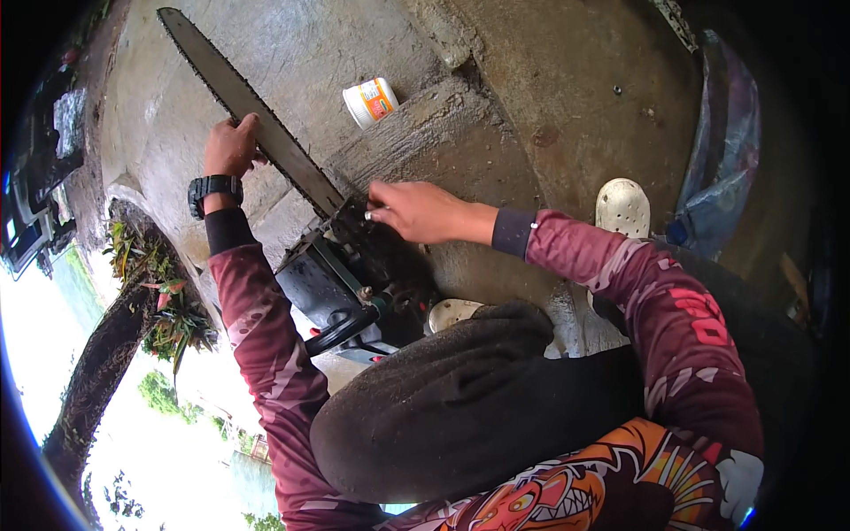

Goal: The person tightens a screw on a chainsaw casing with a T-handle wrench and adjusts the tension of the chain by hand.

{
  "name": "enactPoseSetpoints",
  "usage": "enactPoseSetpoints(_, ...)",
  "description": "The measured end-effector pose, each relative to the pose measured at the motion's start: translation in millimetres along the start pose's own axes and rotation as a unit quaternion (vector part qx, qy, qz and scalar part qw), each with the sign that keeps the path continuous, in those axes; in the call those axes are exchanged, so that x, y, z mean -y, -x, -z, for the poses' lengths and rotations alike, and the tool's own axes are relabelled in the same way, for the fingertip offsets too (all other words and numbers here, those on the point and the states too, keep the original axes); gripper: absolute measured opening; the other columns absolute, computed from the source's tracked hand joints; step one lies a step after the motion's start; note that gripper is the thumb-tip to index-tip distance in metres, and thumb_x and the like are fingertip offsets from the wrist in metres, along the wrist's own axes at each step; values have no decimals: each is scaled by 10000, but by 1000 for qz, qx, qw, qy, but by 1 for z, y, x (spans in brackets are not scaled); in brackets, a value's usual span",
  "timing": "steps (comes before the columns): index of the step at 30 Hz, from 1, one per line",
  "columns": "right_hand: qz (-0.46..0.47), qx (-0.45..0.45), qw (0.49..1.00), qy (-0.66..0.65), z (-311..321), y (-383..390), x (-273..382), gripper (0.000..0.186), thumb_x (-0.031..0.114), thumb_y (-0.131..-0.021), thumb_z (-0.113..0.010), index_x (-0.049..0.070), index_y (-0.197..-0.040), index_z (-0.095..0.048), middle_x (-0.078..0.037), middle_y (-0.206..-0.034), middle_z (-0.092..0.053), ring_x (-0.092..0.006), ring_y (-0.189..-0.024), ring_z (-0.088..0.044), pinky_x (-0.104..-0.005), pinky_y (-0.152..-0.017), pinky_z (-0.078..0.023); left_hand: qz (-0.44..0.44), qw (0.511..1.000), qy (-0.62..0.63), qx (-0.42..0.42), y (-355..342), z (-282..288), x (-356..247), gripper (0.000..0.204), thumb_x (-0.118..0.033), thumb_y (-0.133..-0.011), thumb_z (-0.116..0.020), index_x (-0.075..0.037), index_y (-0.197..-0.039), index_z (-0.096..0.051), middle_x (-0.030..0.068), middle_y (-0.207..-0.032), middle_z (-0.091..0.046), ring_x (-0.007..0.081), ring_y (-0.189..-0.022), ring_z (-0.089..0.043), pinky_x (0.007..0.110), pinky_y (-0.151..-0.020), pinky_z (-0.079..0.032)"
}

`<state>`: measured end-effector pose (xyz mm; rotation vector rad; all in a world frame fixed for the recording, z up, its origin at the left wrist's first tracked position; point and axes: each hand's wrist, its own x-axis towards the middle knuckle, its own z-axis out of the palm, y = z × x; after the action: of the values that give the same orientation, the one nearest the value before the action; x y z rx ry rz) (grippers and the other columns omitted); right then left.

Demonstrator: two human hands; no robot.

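Observation:
A chainsaw rests on the concrete, its dark body (320,290) below my hands and its long bar with chain (202,55) pointing to the upper left. My left hand (232,146), below a black wristwatch, has its fingers closed on the bar and chain about halfway along. My right hand (416,212) is at the bar's base beside the saw body, fingers curled; what is between them, if anything, is too small to make out.
A white tub with an orange label (370,102) lies beyond the bar. My cream clogs (622,209) are near my bent leg. A plastic sheet (722,150) lies at right. Plants (173,327), a tree trunk (99,372) and dark machinery (40,177) line the left.

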<state>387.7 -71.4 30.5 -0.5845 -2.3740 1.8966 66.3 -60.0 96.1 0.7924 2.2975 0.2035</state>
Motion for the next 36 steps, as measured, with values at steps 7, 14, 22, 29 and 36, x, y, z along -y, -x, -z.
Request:
enactPoseSetpoints(7, 224, -23, 967, 116, -4, -5, -15, 138, 157, -935, -606, 48, -1012, -570, -117, -955, -600, -342, -967, -597, -425, -817, -493, -4, 1000, -11, 1, 6, -2, -10, 492, -357, -939, -547, 118, -862, -650, 171, -683, -698, 226, -571, -719, 321, -525, -549)
enactPoseSetpoints(14, -224, 88, 948, -208, 0, -35, 0, 239, 239, -970, -613, 6, -938, -569, -145, -813, -643, -343, -677, -612, -424, -667, -509, -15, 1000, -8, 6, -2, 1, -6, 476, -343, -941, -552, 114, -845, -645, 173, -662, -689, 227, -569, -719, 317, -510, -543)
enactPoseSetpoints(22, -25, 34, 999, -24, 4, -2, -1, 185, 200, -983, -570, 18, -1001, -541, -202, -936, -642, -440, -911, -621, -494, -767, -490, -3, 1000, 4, -3, 6, 0, -5, 478, -346, -943, -558, 118, -866, -645, 173, -660, -686, 233, -557, -715, 310, -496, -534)
enactPoseSetpoints(29, 268, -37, 953, 134, -4, -4, -16, 219, 141, -862, -658, 40, -1027, -555, -89, -1001, -581, -291, -933, -583, -390, -790, -503, 6, 1000, -10, 4, 4, -2, -9, 482, -355, -946, -554, 113, -874, -641, 178, -694, -700, 233, -577, -722, 314, -510, -541)
enactPoseSetpoints(36, 354, -44, 923, 148, 0, -18, -28, 214, 201, -840, -648, 62, -965, -545, -83, -951, -536, -258, -893, -557, -363, -776, -483, 3, 1000, -8, 11, 1, -3, -4, 485, -360, -947, -548, 111, -877, -639, 177, -695, -701, 233, -572, -720, 316, -520, -548)
